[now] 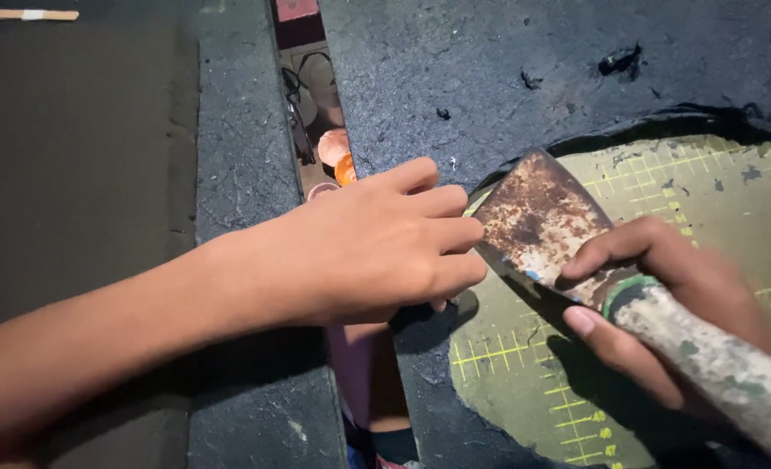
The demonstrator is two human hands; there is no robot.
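The rusty scraper (537, 221) was gripped by the right hand (663, 304), the left hand (377, 247) pressed flat at nine o'clock; the green cutting mat (707, 208) was partly bared, the black coating (489, 78) remaining beyond.

The left hand (377, 247) blocks the scraper (542, 226) blade's tip; the bared mat (715, 200) right of the right hand (663, 304) lies open.

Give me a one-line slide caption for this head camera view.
Right hand works a rusty metal scraper under a dark rubbery layer on a green gridded cutting mat; left hand presses the layer.
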